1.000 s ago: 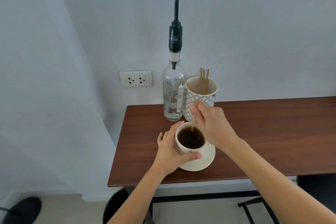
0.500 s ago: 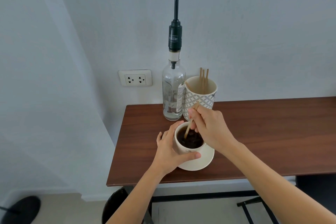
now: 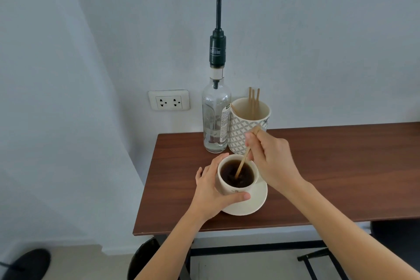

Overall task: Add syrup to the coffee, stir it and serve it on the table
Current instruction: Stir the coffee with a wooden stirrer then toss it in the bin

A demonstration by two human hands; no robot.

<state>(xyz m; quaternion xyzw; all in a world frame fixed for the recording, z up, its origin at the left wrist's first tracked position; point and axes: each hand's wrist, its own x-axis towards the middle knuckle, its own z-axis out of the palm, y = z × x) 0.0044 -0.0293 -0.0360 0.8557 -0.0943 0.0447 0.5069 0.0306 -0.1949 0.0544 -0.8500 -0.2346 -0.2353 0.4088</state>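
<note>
two hands: left hand (image 3: pixel 212 191) cups round cup (image 3: pixel 229 185), right hand (image 3: pixel 270 159) pinches thin wooden stirrer (image 3: pixel 242 163).

Left hand (image 3: pixel 210 191): bare forearm from near edge, fingers curved, thumb across near side, gripping cup (image 3: pixel 236 176).
Right hand (image 3: pixel 271 161): fingertips pinching stick (image 3: pixel 243 162), wrist raised, forearm from near right.

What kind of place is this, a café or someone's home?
Probably a small self-serve coffee corner, home or office. A pump syrup bottle and a patterned cup of wooden stirrers stand against a plain wall on a narrow wooden table, beside a wall socket.
</note>
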